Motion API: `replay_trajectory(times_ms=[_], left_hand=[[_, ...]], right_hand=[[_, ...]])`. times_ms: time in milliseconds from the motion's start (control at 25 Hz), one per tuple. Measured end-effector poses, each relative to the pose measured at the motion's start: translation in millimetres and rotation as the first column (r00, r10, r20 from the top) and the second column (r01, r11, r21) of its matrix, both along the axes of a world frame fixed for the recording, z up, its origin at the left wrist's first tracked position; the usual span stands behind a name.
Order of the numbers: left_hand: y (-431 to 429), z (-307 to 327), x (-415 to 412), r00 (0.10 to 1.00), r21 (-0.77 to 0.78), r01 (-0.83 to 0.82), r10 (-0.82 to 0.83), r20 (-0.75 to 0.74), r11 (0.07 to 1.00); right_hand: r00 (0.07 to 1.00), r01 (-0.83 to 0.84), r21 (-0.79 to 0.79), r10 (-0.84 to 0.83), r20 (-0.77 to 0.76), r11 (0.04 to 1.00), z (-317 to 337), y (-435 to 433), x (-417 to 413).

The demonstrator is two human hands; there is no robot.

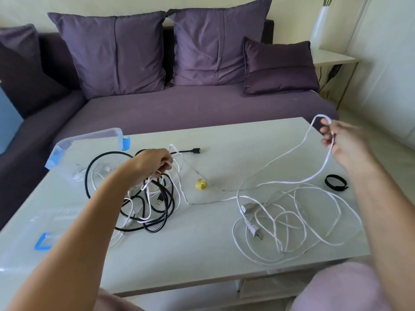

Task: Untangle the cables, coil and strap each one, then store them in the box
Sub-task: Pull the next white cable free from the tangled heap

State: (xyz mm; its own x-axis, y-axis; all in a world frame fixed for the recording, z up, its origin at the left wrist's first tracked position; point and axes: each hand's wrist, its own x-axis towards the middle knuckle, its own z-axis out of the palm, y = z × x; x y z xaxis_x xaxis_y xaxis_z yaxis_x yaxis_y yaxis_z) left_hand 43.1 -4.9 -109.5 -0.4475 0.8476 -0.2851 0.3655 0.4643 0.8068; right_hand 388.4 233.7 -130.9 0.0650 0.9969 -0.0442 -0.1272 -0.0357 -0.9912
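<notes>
Head cam: R hand (pixel 343 142) pinches white cable (pixel 314 173) loop; L hand (pixel 155 163) grips tangle (pixel 148 205).

Soft daylight, motion blur, wide-angle edge distortion

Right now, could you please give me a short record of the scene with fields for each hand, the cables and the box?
Left hand: grips the tangle of black and white cables above the table
Right hand: pinches a raised loop of the white cable
White cable: rest lies loose on the table, plug end included
Black strap: lying on the table, unused
Box: clear, open, far left; lid lies near left
Progress: nothing coiled or strapped
</notes>
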Motion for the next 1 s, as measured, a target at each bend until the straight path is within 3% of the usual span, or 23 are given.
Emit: replay_trajectory(times_ms=[40,80,120,160,200,240,280,320,360,400,440,560,600,640,760,800,880,1000], left_hand=[[-3,3,2,0.998,0.039,0.068,-0.068,0.004,0.997],[-6,7,8,0.992,0.07,0.116,-0.119,0.038,0.991],[-7,8,13,0.988,0.091,0.127,-0.134,0.079,0.988],[-5,7,19,0.984,0.092,0.145,-0.153,0.094,0.985],[-3,7,25,0.983,0.079,0.162,-0.168,0.076,0.984],[2,6,32,0.985,0.056,0.168,-0.17,0.036,0.984],[5,3,38,0.985,0.032,0.171,-0.171,-0.022,0.985],[9,-1,42,0.982,0.012,0.175,-0.174,-0.072,0.984],[11,-4,44,0.974,-0.012,0.186,-0.186,-0.131,0.982],[12,-6,47,0.964,-0.045,0.197,-0.202,-0.175,0.979],[12,-8,46,0.951,-0.064,0.196,-0.205,-0.232,0.979],[9,-10,46,0.946,0.041,0.168,-0.149,-0.286,0.985],[7,-9,49,0.939,0.103,0.159,-0.119,-0.322,0.982],[7,-9,54,0.904,0.108,0.159,-0.101,-0.414,0.981],[5,-10,74,0.819,0.166,0.119,-0.002,-0.573,0.979],[4,-11,79,0.824,0.202,0.103,0.03,-0.565,0.974],[3,-17,78,0.852,0.239,0.099,0.042,-0.522,0.966],[-1,-18,66,0.878,0.222,0.196,-0.07,-0.474,0.955]], right_hand=[[0.956,-0.008,0.011,0.005,0.293,1.0,-5,1,-1],[0.791,-0.015,0.014,0.003,0.612,1.0,-9,-1,-4],[0.554,-0.024,0.037,-0.018,0.832,0.999,-8,-10,-9],[0.423,-0.062,0.082,-0.048,0.905,0.995,-4,-23,-21],[0.473,-0.16,0.093,-0.006,0.881,0.983,3,-42,-37],[0.586,-0.35,0.068,0.162,0.794,0.934,10,-66,-54],[0.603,-0.596,0.006,0.443,0.664,0.803,17,-92,-73],[0.484,-0.801,-0.078,0.719,0.499,0.594,22,-118,-88],[0.312,-0.913,-0.139,0.876,0.367,0.383,25,-138,-99],[0.195,-0.959,-0.148,0.943,0.269,0.241,27,-150,-105],[0.183,-0.968,-0.13,0.959,0.217,0.214,32,-154,-108],[0.475,-0.874,0.04,0.835,0.277,0.484,43,-139,-106],[0.498,-0.859,0.054,0.807,0.317,0.509,42,-137,-107],[0.453,-0.876,0.006,0.819,0.353,0.482,38,-138,-109],[0.199,-0.935,-0.216,0.922,0.333,0.28,22,-154,-122],[0.186,-0.941,-0.222,0.938,0.293,0.256,21,-158,-124],[0.231,-0.945,-0.188,0.954,0.19,0.266,21,-157,-123],[0.385,-0.913,-0.12,0.921,0.056,0.389,34,-150,-115]])
